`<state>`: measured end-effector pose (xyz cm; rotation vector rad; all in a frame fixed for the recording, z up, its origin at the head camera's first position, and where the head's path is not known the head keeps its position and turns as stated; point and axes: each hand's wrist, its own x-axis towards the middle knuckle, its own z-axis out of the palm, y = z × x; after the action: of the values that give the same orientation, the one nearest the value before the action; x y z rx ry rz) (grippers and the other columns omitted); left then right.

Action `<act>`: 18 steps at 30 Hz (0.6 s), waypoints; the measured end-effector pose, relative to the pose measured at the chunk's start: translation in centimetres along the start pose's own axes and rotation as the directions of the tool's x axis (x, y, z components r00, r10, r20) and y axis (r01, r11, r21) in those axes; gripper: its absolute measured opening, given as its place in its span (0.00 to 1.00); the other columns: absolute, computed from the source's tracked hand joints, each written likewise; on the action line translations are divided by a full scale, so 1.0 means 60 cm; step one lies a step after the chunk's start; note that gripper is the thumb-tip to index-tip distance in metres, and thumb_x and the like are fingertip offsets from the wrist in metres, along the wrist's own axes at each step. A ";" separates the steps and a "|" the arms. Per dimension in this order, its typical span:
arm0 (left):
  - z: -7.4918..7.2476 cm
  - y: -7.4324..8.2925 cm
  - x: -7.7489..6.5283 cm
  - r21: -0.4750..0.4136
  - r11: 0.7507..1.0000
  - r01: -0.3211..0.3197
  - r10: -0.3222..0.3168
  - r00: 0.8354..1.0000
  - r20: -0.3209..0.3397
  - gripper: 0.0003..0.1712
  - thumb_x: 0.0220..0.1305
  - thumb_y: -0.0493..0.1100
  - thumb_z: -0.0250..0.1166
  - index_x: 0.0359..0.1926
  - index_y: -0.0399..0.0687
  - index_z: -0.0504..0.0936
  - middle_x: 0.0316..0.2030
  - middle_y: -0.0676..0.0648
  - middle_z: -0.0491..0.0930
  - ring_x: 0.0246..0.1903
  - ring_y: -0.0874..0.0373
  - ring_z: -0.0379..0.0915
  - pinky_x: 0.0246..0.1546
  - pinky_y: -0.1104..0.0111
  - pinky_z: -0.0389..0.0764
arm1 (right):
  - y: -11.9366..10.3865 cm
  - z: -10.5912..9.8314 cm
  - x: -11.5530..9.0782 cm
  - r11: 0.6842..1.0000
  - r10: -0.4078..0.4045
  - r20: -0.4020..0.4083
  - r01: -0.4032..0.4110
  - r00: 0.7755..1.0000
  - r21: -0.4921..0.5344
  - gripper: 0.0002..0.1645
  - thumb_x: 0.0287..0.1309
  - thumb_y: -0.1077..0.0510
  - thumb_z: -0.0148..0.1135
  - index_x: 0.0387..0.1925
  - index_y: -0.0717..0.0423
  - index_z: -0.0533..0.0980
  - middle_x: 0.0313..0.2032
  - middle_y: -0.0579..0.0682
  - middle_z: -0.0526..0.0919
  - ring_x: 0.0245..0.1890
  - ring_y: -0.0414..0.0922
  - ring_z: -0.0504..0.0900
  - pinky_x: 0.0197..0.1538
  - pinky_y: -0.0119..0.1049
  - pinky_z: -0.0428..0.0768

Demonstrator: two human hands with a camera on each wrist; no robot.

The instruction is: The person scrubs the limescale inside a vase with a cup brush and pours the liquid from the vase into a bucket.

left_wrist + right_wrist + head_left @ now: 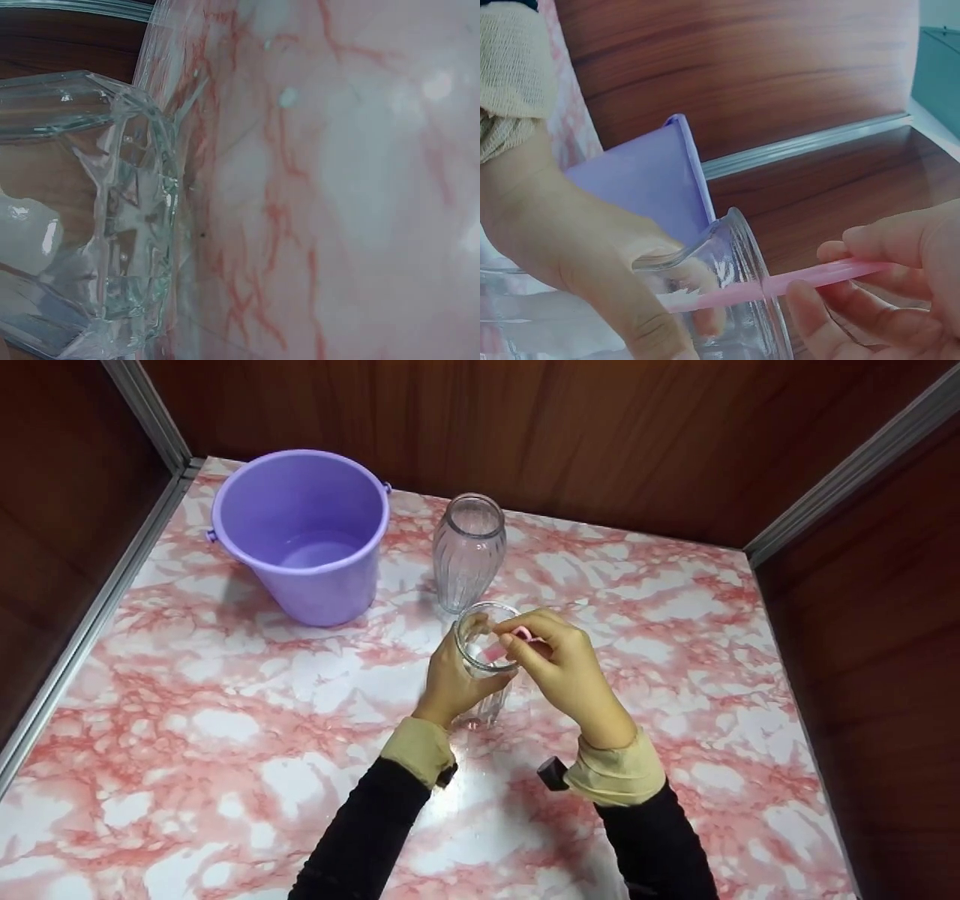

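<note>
Around the body of a clear glass vase, my left hand curls its fingers and thumb, keeping the mouth upward. My right hand is at the rim, its thumb and fingers pinching the pink handle of a bottle brush. That handle runs through the mouth into the glass, where a whitish head shows blurred. In the left wrist view, the faceted vase base appears with a white lump inside. A second, ribbed glass vase stands upright just beyond the held one.
A purple bucket stands at the back left, with a little clear liquid apparently at its bottom. Pink-and-white marbled tabletop spreads around the hands. Dark wood panels with metal edge strips enclose the back and sides.
</note>
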<state>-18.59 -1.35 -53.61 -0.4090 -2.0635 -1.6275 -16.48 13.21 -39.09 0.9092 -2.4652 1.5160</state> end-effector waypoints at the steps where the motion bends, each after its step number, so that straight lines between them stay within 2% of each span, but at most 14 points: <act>1: 0.000 0.000 0.000 0.000 1.000 0.008 -0.008 1.000 0.001 0.48 0.42 0.56 0.78 0.63 0.45 0.67 0.54 0.48 0.78 0.56 0.60 0.72 0.58 0.68 0.72 | 0.000 0.000 0.000 1.000 0.002 0.005 -0.002 1.000 0.005 0.09 0.63 0.61 0.61 0.41 0.61 0.83 0.38 0.48 0.82 0.39 0.42 0.77 0.39 0.30 0.82; 8: 0.000 0.000 0.001 0.007 1.000 -0.007 0.007 1.000 -0.001 0.49 0.42 0.55 0.78 0.63 0.43 0.67 0.55 0.46 0.77 0.57 0.60 0.72 0.59 0.68 0.71 | 0.003 0.003 0.000 0.994 -0.070 -0.012 0.069 0.997 -0.079 0.08 0.61 0.64 0.62 0.41 0.61 0.83 0.38 0.47 0.85 0.39 0.41 0.80 0.41 0.31 0.82; 13: 0.000 0.001 0.002 0.050 0.998 -0.023 0.023 1.000 -0.002 0.48 0.42 0.57 0.77 0.62 0.43 0.67 0.53 0.47 0.78 0.56 0.60 0.71 0.60 0.68 0.70 | 0.012 0.015 0.002 0.978 -0.154 -0.034 0.148 0.987 -0.149 0.08 0.56 0.66 0.66 0.39 0.63 0.84 0.35 0.51 0.84 0.34 0.42 0.83 0.39 0.29 0.83; 18: 0.000 0.001 0.001 0.061 0.998 -0.021 0.021 1.000 -0.001 0.47 0.43 0.55 0.77 0.62 0.43 0.68 0.53 0.47 0.78 0.56 0.60 0.71 0.59 0.68 0.70 | 0.018 0.024 0.006 0.956 -0.213 -0.035 0.201 0.976 -0.215 0.07 0.53 0.67 0.68 0.36 0.64 0.84 0.34 0.53 0.83 0.33 0.42 0.84 0.38 0.26 0.82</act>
<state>-18.62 -1.37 -53.52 -0.4066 -2.0945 -1.5475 -17.06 12.22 -40.54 1.0303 -2.3479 1.1717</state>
